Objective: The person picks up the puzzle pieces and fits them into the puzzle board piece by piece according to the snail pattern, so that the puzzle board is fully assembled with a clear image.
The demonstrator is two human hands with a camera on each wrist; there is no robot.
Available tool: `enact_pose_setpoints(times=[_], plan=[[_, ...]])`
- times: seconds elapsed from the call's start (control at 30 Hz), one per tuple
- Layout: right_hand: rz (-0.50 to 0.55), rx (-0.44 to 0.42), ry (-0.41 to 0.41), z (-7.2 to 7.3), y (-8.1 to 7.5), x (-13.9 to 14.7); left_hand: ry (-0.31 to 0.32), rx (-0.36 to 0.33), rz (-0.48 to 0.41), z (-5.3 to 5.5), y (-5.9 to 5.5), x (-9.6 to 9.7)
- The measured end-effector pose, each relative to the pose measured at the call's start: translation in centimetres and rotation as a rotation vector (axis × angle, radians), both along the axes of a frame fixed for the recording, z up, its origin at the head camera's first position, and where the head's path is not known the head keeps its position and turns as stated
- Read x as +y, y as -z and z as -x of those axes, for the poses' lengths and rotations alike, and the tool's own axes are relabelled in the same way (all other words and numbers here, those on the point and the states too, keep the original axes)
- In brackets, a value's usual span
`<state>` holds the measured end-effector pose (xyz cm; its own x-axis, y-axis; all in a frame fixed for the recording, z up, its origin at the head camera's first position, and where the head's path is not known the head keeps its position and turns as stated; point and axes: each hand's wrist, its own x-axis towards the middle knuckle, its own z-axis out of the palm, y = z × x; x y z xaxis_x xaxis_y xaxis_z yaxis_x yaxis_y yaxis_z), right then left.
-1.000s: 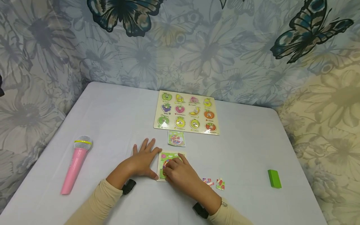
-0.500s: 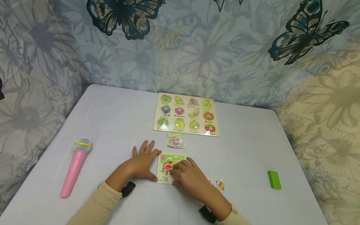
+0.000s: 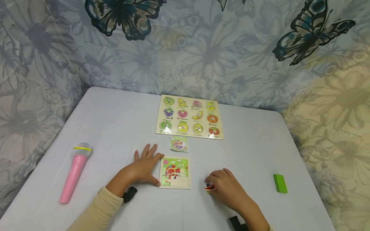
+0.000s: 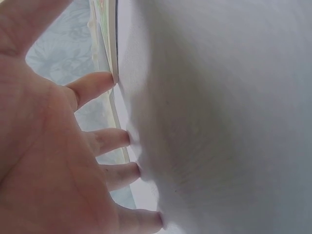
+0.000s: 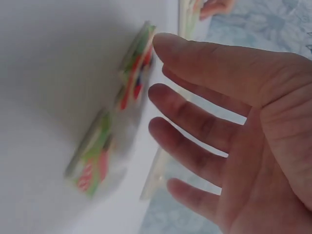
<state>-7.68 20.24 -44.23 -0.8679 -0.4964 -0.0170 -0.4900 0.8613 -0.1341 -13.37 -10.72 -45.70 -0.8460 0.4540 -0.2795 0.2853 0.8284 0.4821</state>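
A small square jigsaw puzzle (image 3: pixel 175 186) lies in front of me, its picture green with a red round figure and bare wood showing at lower right. My left hand (image 3: pixel 141 168) is spread at its left side, with thumb and index fingertip at the frame's edge. To the right of the puzzle, my right hand (image 3: pixel 226 189) hovers over loose jigsaw pieces, fingers slightly bent. One red and green piece (image 5: pixel 139 63) lies right by the thumb tip in the right wrist view. A second piece (image 5: pixel 92 158) lies beside it; the hand hides it in the head view.
Beyond the puzzle lies a small picture card (image 3: pixel 179 144), just in front of a wooden fruit board (image 3: pixel 189 117). A pink toy microphone (image 3: pixel 75 173) is at the left, and a green block (image 3: pixel 280 183) at the right. A patterned wall (image 3: pixel 185 48) borders the table's far edge.
My right hand has left the puzzle and moved right to the loose pieces, uncovering the puzzle's lower right part. The left hand keeps its place at the frame.
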Motion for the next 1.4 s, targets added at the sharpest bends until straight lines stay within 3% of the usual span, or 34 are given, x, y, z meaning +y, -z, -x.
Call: enact_pose_setpoints(times=[0.67,0.83,1.17,1.4], plan=[[-0.028,0.027,0.017,-0.7,0.8,1.2,-0.004,0.008,-0.004,0.0,0.5,-0.1],[-0.029,0.057,-0.045,-0.2,0.8,-0.1,-0.003,0.009,0.003,0.2,0.7,-0.1],[-0.02,0.114,-0.263,2.0,0.7,-6.2,-0.006,-0.005,0.013,0.2,0.4,-0.1],[0.005,0.153,-0.301,2.4,1.5,-8.0,0.006,-0.006,0.013,0.3,0.3,-0.2]])
